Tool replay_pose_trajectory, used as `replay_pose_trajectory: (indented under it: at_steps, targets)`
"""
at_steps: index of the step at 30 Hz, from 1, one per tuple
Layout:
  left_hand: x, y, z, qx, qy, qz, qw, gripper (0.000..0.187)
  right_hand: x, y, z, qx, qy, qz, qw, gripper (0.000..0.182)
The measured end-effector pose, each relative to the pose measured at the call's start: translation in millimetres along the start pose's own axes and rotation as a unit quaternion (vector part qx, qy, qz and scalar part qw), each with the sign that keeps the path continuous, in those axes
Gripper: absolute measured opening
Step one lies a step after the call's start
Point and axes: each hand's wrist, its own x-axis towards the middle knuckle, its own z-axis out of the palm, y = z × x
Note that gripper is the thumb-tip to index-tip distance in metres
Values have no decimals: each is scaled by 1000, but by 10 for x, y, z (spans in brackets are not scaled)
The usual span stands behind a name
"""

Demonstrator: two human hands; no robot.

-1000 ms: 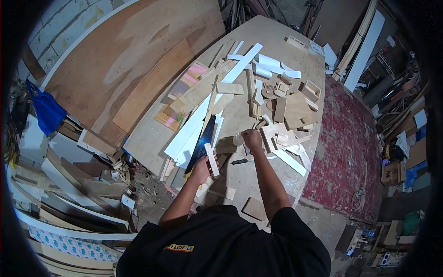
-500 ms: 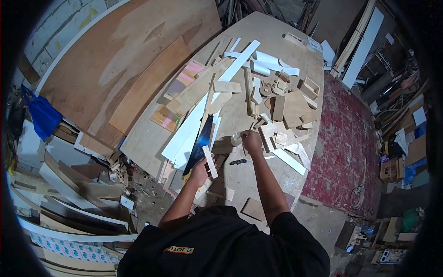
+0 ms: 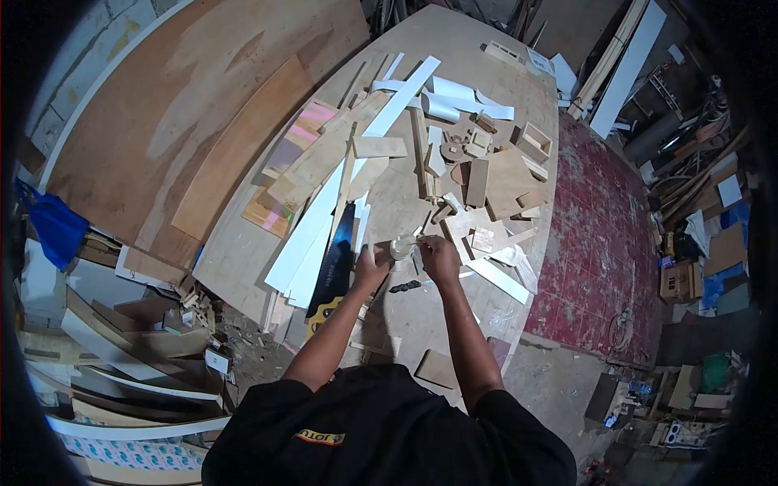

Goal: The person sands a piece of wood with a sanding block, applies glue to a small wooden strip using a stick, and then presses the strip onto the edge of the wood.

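A small pale round container (image 3: 401, 248) stands on the worktable, between my two hands. My right hand (image 3: 440, 261) is at its right side, fingers pinched at the rim; what they grip is too small to make out. My left hand (image 3: 370, 271) is just left of the container, its fingers curled and thumb raised. The pale wood strip it held earlier does not show clearly now. Left of that hand lies a handsaw (image 3: 331, 271) with a dark blue blade and a yellow handle. A black crumpled item (image 3: 405, 287) lies below the container.
Long white strips (image 3: 304, 235) and boards lie on the worktable (image 3: 231, 259) at the left. Wood blocks and a small open wooden box (image 3: 535, 142) are at the right. White curled sheets (image 3: 454, 101) lie farther back. A large plywood panel (image 3: 194, 89) leans along the left.
My left hand has moved up and right to the container, uncovering the saw's handle. The strip has dropped out of clear view. My right hand stays by the container, and the camera view has shifted slightly.
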Motion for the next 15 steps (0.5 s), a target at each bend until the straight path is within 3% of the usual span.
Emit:
replay_pose_trajectory:
  at_steps: [2, 3, 5, 6, 9, 15]
  targets:
    - [201, -46, 158, 200, 6, 31, 979, 55, -9, -13, -57, 25, 16, -33, 999, 16]
    - [271, 4, 198, 197, 3, 30, 980, 55, 7, -5, -48, 22, 16, -31, 999, 16]
    - [363, 151, 258, 151, -25, 130, 980, 69, 22, 25, -7, 19, 36, -73, 996, 14]
    - [469, -44, 336, 229, -27, 129, 964, 78, 28, 70, 35, 35, 24, -75, 996, 13]
    - [598, -105, 369, 195, -41, 91, 976, 81, 34, 117, 41, 4, 1, -79, 997, 13]
    - [562, -251, 365, 216, -59, 118, 968, 73, 93, 92, -43, 19, 16, -73, 997, 14]
